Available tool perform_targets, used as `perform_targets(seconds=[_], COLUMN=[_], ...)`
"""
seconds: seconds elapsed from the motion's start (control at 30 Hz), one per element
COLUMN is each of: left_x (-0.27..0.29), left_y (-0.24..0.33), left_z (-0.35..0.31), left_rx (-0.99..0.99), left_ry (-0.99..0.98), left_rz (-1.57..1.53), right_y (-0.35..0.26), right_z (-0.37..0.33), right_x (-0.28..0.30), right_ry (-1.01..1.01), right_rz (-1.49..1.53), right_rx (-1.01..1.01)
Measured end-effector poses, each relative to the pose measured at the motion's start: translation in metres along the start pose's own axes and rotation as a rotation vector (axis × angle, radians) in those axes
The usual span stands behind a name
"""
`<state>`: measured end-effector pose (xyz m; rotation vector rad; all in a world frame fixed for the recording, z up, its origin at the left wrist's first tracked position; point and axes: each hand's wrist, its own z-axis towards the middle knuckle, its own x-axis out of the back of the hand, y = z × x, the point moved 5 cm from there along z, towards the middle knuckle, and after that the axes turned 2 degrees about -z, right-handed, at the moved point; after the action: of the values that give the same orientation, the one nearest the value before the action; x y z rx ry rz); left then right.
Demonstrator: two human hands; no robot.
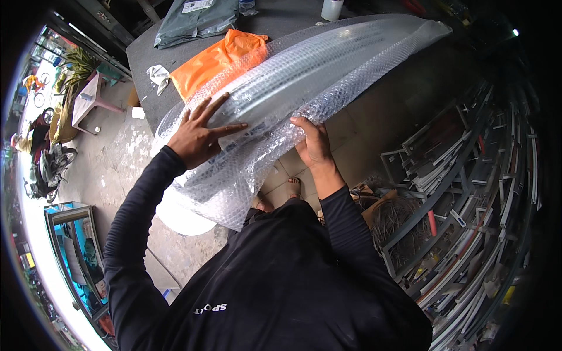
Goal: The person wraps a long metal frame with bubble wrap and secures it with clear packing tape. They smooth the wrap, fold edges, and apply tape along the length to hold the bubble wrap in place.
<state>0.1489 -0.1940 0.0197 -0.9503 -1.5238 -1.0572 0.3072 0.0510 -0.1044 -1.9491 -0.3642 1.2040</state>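
A long, pale, rounded thing wrapped in clear bubble wrap (275, 82) stretches across the table from the near left to the far right; what lies inside is blurred by the layers. My left hand (199, 137) rests flat on the wrap near its left end, fingers spread. On the near side, my right hand (314, 143) grips the rolled edge of the bubble wrap, thumb on top and the other fingers hidden underneath. Loose wrap hangs over the table's near edge, below and between my hands. An orange plastic bag (216, 61) lies just behind the wrap, partly covered by it.
Beyond the orange bag, a grey plastic package (196, 23) lies on the dark table (140, 64), with a white cup (332, 9) farther right. Racks of long metal profiles (468, 257) fill the right side. To the left stand a pink table (93, 102) and a glass-sided cabinet (76, 251).
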Motion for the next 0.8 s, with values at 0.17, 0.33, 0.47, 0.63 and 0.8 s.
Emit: perform_targets(seconds=[0.17,0.33,0.47,0.63,0.8], left_x=[-0.035,-0.035,-0.021,-0.009,0.006], left_y=[0.017,0.003,0.01,-0.022,-0.057], left_z=[-0.006,0.02,0.03,0.037,0.044], left_rx=[0.069,0.249,0.107,0.203,0.218], left_ry=[-0.003,0.123,0.284,0.114,0.105], left_rz=[0.07,0.161,0.248,0.189,0.06], right_y=[0.038,0.013,-0.006,-0.029,-0.054], right_z=[0.0,0.017,0.02,0.013,0.01], right_x=[0.024,0.011,-0.012,-0.049,-0.064], right_ry=[0.193,0.063,0.069,0.019,-0.061], right_rz=[0.11,0.101,0.086,0.167,-0.059], right_rx=[-0.097,-0.008,-0.019,0.065,0.175])
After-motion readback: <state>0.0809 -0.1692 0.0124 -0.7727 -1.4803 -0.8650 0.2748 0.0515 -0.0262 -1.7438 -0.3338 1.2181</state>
